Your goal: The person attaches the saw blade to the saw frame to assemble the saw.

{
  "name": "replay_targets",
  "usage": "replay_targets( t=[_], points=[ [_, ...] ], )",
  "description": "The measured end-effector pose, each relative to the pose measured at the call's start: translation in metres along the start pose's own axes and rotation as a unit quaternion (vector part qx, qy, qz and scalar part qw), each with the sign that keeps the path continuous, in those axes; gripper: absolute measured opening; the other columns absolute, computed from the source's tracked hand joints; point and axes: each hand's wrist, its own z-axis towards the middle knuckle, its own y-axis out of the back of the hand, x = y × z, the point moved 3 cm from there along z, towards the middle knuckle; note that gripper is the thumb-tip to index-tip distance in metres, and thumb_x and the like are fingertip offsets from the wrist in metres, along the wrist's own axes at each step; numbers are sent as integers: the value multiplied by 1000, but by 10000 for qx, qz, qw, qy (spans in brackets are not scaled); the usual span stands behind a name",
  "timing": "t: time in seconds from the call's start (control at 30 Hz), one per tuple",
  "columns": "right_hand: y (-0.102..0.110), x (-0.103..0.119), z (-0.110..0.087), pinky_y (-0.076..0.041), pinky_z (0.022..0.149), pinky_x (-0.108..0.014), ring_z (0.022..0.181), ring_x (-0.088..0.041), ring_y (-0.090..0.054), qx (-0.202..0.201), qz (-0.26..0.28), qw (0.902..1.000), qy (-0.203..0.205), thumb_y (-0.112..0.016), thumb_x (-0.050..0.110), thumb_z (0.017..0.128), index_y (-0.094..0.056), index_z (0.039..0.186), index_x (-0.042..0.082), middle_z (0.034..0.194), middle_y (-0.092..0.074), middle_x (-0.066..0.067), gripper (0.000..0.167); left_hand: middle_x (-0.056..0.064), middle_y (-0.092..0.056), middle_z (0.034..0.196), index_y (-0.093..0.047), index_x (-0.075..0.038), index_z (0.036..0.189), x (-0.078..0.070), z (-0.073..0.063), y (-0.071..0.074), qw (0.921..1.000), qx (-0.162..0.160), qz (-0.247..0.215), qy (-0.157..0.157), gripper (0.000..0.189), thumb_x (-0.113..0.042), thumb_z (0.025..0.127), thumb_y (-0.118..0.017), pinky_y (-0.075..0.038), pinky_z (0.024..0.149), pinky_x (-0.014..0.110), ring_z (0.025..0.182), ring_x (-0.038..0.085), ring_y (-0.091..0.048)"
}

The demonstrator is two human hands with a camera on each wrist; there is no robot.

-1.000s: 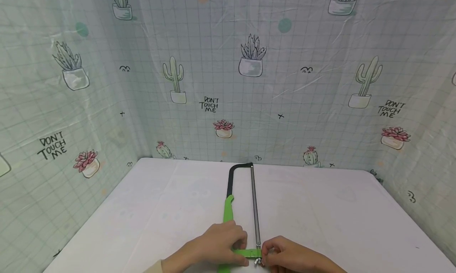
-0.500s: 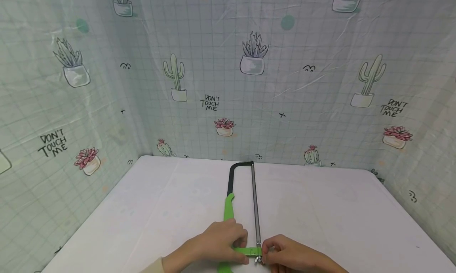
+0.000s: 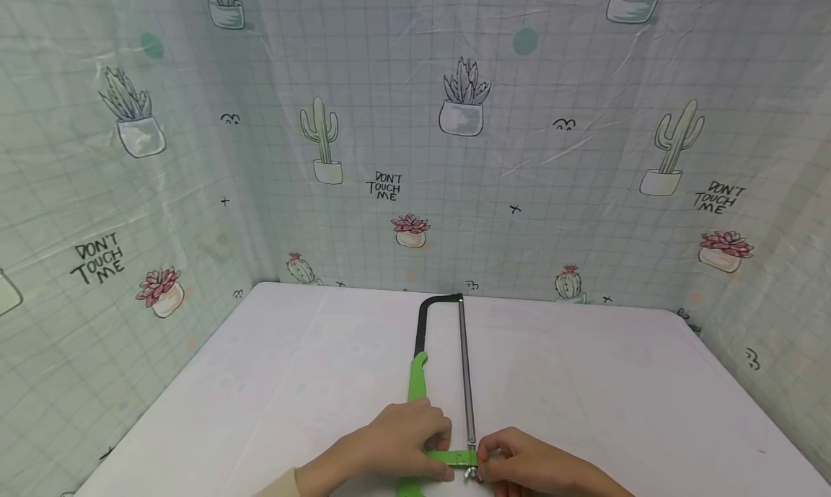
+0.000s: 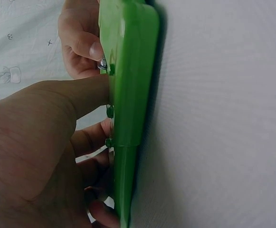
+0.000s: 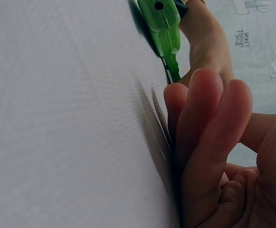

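Observation:
A hacksaw [image 3: 417, 381] with a green grip and black frame lies on the white table, its far end pointing away from me. Its grey blade [image 3: 465, 381] runs along the right side. My left hand [image 3: 402, 439] grips the green near end, thumb and fingers around the crosspiece [image 3: 452, 458]. At the blade's near end sits a small metal wing nut [image 3: 470, 474], which the thumb and forefinger of my right hand [image 3: 526, 461] pinch from the right. In the left wrist view, the right thumb is at the wing nut [image 4: 102, 63]. Other right fingers [image 5: 206, 114] curl close over the table.
The white table [image 3: 617, 381] stretches out on both sides of the hacksaw. A cactus-printed curtain [image 3: 519, 158] hangs behind it and along its left and right sides.
The head view has tilted slightly, so the scene sits a little higher. Both hands keep their places on the hacksaw, with hardly any visible finger movement.

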Motion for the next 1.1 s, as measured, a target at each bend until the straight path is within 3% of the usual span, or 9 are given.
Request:
replay_targets(
  t=[0.3,0.57,0.8,1.1],
  points=[
    [-1,1,0,-33,44,-15,47,-1,-43,27,37,10000,6,-58,17,96,-66,98,2,65,-60,3,17,-22,-49,76,-60,-32,81,0,0,0,10000,-1,-41,0,31,-58,82,-78,-37,61,17,75,-4,-40],
    [0,-1,0,-34,44,-16,48,-2,-43,74,89,9999,48,-56,15,97,-62,103,-12,65,-58,1,28,-22,-50,75,-62,-32,80,-1,0,0,10000,-25,-40,10,30,-58,83,-78,-38,61,17,75,-4,-41],
    [0,-1,0,-36,45,-15,49,-1,-45,67,192,9998,-2,-56,15,99,-65,100,0,66,-60,2,18,-22,-50,75,-62,-32,80,0,1,0,10000,-40,-23,-19,30,-58,83,-77,-38,61,17,75,-4,-42],
    [0,0,0,-36,46,-15,49,-1,-45,89,222,9997,26,-56,16,99,-64,103,-6,66,-60,2,23,-22,-50,76,-62,-32,80,1,1,0,10000,-44,32,-55,31,-58,83,-77,-38,61,17,75,-4,-42]
  ],
)
